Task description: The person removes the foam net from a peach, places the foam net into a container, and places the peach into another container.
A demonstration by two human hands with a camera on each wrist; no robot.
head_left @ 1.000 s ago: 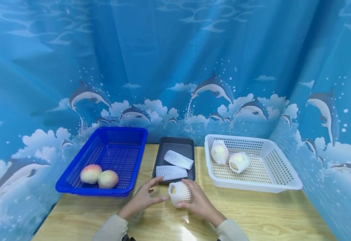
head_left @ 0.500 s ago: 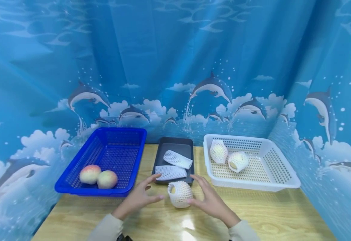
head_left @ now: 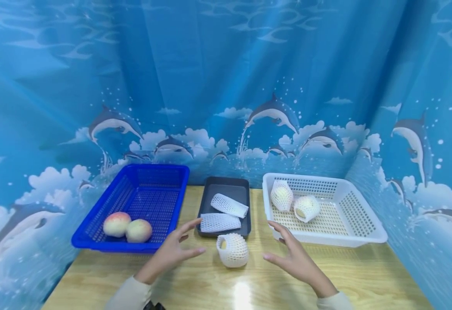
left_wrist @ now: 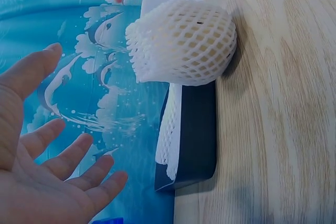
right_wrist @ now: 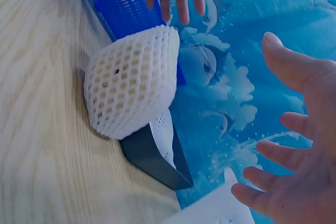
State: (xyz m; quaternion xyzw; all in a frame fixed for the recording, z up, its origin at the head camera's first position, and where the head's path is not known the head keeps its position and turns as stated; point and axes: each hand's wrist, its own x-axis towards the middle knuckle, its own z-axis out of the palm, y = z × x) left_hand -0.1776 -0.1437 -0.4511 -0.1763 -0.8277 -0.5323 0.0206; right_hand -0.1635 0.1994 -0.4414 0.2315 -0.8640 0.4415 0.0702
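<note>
A peach in a white foam net (head_left: 233, 250) sits on the wooden table between my two hands, touched by neither. My left hand (head_left: 174, 253) is to its left, fingers spread and holding nothing. On the other side my right hand (head_left: 296, 259) is apart from it too, its fingers loosely extended. The left wrist view shows the netted peach (left_wrist: 194, 43) beyond the left palm (left_wrist: 47, 182). In the right wrist view the net (right_wrist: 131, 82) wraps the fruit closely, and the right hand (right_wrist: 299, 150) is bare of any object.
A dark grey tray (head_left: 245, 224) behind the peach holds two flat foam nets (head_left: 221, 222). At left, a blue basket (head_left: 175, 215) contains two bare peaches (head_left: 138, 230). The white basket (head_left: 365, 215) at right holds two netted peaches (head_left: 307, 208).
My right hand has let go of the netted peach and moved away to the right. My left hand has drawn back a little to the left. The peach stays put.
</note>
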